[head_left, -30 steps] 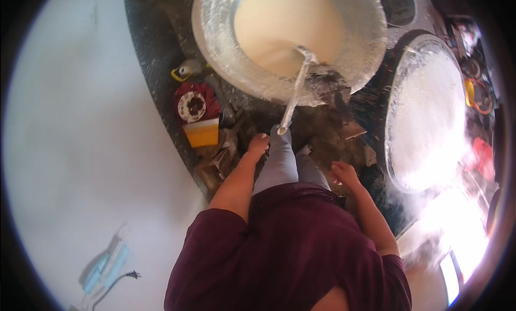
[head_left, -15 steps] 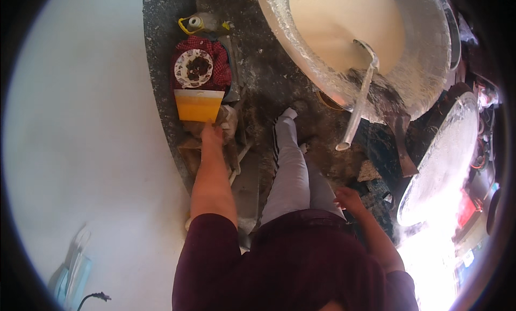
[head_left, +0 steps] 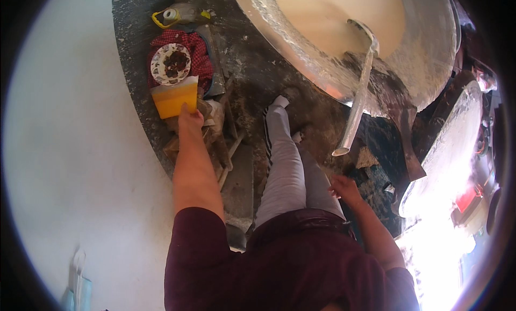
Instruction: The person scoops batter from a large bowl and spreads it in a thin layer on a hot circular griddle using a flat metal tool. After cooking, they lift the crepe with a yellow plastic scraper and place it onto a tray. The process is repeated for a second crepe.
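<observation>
My left hand (head_left: 191, 117) grips the lower edge of a yellow scraper (head_left: 168, 99) with a pale upper edge. Just beyond it, a patterned white bowl (head_left: 160, 67) with dark scraps sits on a red checked cloth (head_left: 201, 56). My right hand (head_left: 340, 189) hangs beside my right thigh, fingers loosely bent and apart, holding nothing visible. Ahead at the right, a big metal basin (head_left: 430, 69) holds creamy batter (head_left: 338, 10); a long-handled ladle (head_left: 352, 117) and a dark, crusted flat paddle (head_left: 400, 117) rest over its near rim.
A yellow-handled container (head_left: 174, 13) lies behind the cloth. A pale wall or surface (head_left: 70, 123) fills the left side, with blue masks (head_left: 80, 284) low on it. A round white-coated pan (head_left: 441, 150) stands at the right in bright glare. Boards (head_left: 231, 128) lie by my legs.
My view has turned toward the left. My left hand has risen from beside my thigh to the yellow scraper and now grips it, tilting it slightly. My right hand stays by my leg.
</observation>
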The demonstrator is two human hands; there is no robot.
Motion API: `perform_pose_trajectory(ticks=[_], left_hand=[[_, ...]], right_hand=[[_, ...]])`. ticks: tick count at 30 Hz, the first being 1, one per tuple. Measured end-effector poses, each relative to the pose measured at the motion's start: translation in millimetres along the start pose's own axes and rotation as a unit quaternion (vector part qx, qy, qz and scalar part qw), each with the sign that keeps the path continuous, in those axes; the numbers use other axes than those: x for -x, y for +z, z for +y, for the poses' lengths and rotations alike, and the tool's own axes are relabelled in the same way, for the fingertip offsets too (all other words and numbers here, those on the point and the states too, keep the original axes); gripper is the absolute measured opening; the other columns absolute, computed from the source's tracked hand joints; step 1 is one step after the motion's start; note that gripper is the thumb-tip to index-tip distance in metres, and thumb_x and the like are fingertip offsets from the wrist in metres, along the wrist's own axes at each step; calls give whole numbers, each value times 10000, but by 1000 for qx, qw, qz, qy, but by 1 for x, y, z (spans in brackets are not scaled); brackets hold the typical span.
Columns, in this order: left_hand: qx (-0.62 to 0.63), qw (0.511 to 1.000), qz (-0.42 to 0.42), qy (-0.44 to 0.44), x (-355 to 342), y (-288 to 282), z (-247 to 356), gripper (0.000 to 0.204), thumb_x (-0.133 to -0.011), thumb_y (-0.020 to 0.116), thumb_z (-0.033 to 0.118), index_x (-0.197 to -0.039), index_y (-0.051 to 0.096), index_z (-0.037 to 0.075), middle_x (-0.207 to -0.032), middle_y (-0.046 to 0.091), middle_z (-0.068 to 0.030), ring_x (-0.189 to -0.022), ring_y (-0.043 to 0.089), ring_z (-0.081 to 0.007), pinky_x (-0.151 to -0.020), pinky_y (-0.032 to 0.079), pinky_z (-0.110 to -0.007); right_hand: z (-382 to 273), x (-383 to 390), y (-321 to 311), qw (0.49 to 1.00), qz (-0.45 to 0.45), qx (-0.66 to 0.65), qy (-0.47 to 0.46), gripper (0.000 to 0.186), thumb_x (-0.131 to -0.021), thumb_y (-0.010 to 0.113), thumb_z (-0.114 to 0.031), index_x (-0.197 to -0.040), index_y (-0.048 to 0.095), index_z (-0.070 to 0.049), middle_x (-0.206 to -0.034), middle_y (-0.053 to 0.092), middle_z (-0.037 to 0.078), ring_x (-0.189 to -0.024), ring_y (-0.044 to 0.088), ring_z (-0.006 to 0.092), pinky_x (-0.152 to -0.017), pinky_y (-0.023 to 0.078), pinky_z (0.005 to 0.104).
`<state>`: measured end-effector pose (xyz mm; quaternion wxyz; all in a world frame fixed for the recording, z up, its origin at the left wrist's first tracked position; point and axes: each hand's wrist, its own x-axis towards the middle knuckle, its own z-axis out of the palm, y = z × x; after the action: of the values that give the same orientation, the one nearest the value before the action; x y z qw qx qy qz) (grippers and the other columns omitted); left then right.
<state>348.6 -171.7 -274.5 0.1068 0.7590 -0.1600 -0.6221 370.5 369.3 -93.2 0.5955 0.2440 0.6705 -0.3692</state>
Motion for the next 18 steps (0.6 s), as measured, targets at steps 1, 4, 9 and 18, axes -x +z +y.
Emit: perform_pose_trajectory(ticks=[1, 4, 9, 18], left_hand=[[-12, 999, 35, -8, 1, 5, 0, 250, -808, 635, 357, -946, 543, 170, -805, 514, 7, -680, 495, -133, -551, 402, -257], [-28, 999, 43, -8, 6, 10, -1, 222, -828, 612, 364, -928, 546, 177, -748, 510, 21, -648, 497, -114, -528, 398, -251], [-25, 995, -101, 2, 54, -41, -46, 180, -872, 566, 330, -940, 530, 167, -722, 521, 29, -589, 516, -103, -498, 424, -229], [-336, 890, -295, -89, 263, -93, -211, 223, -918, 485, 241, -1077, 485, 85, -912, 601, -53, -664, 582, -123, -526, 447, -240]], right_hand=[[4, -1, -1, 1000, 0, 2, -8, 363, -863, 535, -264, -1112, 546, 0, -755, 645, 84, -576, 583, 102, -505, 465, 220], [18, -7, -2, 1000, 4, -9, -2, 349, -863, 537, -247, -1108, 551, 2, -748, 642, 86, -575, 585, 108, -505, 467, 223], [24, -11, 6, 978, 15, 141, -154, 362, -860, 529, -239, -1136, 544, -5, -743, 644, 88, -595, 602, 135, -533, 482, 251], [-83, 31, 48, 880, 81, 316, -345, 586, -827, 513, -397, -1274, 415, -31, -1292, 443, 157, -1183, 432, 290, -981, 345, 403]])
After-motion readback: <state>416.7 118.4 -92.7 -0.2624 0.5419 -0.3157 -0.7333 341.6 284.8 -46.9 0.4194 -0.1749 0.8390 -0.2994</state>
